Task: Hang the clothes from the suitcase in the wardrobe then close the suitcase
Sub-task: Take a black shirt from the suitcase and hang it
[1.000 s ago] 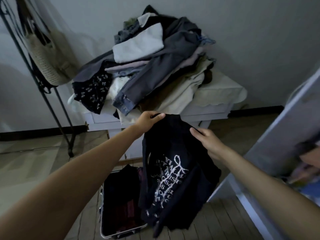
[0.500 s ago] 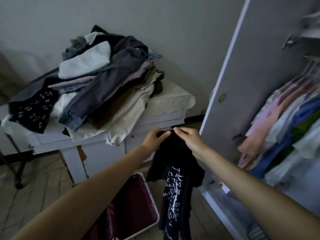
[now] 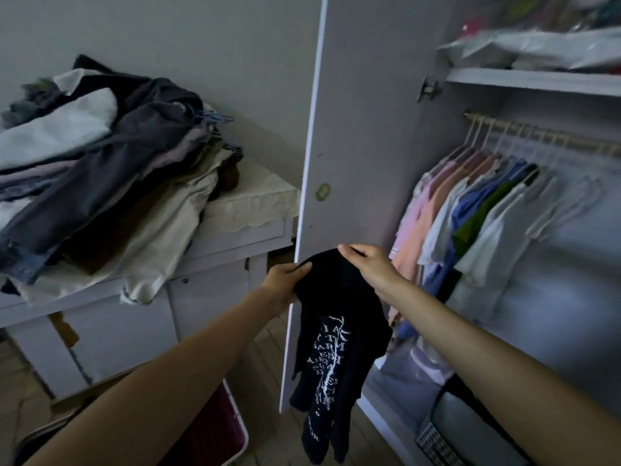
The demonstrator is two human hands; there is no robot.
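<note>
Both hands up, pinching black tee (image 3: pixel 339 334) at top: left hand (image 3: pixel 285 280) & right hand (image 3: pixel 368 265), tee dangling before open wardrobe (image 3: pixel 470 210), suitcase (image 3: pixel 215 428) below left

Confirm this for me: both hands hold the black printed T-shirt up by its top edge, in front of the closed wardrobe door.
Not quite. The wardrobe door is open, not closed: the head view shows the rail of hanging shirts inside. The rest stands: the left hand and right hand hold the black printed T-shirt by its top edge.
</note>
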